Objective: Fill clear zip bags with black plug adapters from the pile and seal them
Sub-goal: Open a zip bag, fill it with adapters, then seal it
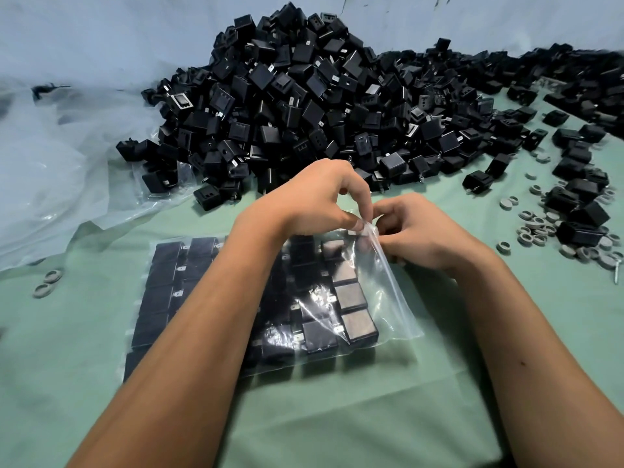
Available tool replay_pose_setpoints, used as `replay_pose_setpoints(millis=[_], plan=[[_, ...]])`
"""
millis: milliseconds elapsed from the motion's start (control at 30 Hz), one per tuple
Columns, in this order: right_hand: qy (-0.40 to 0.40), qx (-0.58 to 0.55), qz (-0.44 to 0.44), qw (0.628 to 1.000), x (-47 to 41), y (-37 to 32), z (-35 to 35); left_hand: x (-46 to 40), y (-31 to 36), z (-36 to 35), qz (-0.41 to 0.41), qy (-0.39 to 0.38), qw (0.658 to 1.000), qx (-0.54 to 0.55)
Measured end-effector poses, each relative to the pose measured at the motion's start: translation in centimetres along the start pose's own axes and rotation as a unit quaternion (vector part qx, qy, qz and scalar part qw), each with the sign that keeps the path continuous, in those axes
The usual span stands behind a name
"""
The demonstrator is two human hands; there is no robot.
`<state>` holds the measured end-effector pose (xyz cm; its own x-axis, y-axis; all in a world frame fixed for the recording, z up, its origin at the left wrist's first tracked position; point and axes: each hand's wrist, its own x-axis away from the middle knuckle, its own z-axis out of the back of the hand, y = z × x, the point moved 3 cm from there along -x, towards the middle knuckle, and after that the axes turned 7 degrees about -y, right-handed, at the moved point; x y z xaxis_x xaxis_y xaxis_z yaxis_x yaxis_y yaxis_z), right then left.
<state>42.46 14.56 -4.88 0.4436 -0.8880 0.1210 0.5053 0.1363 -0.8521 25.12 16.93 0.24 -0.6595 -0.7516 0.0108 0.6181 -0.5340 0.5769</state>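
Both hands meet at the far right corner of the clear zip bag [368, 271]. Left hand [314, 201] pinches the bag's top edge between thumb and fingertips; right hand [422, 231] grips the same edge just beside it, fingers curled. The two hands touch or nearly touch at the corner.

The bag lies flat on the green bench [337, 417], near the person, under the left forearm. Black plug adapters [351, 295] fill it in neat rows, metal prongs showing.

The pile [304, 96] of loose black adapters sits at the far side of the bench and spreads to the right. Grey rings [537, 228] lie scattered at the right; two more rest at the left. Crumpled clear plastic sheeting [44, 163] lies at the far left.
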Motion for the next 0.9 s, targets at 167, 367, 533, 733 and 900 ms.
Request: replay_pose_setpoints(millis=[167,367,533,733,900], plan=[[0.060,0.030,-0.019,0.998,-0.6,0.0,-0.8,-0.3,0.1,-0.3,-0.003,0.009,1.000,-0.018],[0.032,-0.113,-0.032,0.993,-0.5,0.3,-0.6,-0.4,-0.9,0.2,0.011,0.054,0.998,-0.023],[0.069,-0.155,-0.041,0.985,-0.9,0.4,-1.4,0.3,-3.2,1.9,0.093,0.137,0.984,-0.065],[0.088,-0.125,-0.038,0.987,-1.2,0.1,-2.1,1.9,-6.4,3.7,0.210,0.212,0.951,-0.084],[0.073,-0.084,-0.031,0.993,-1.4,0.1,-2.2,2.5,-7.8,3.7,0.281,0.172,0.941,-0.081]])
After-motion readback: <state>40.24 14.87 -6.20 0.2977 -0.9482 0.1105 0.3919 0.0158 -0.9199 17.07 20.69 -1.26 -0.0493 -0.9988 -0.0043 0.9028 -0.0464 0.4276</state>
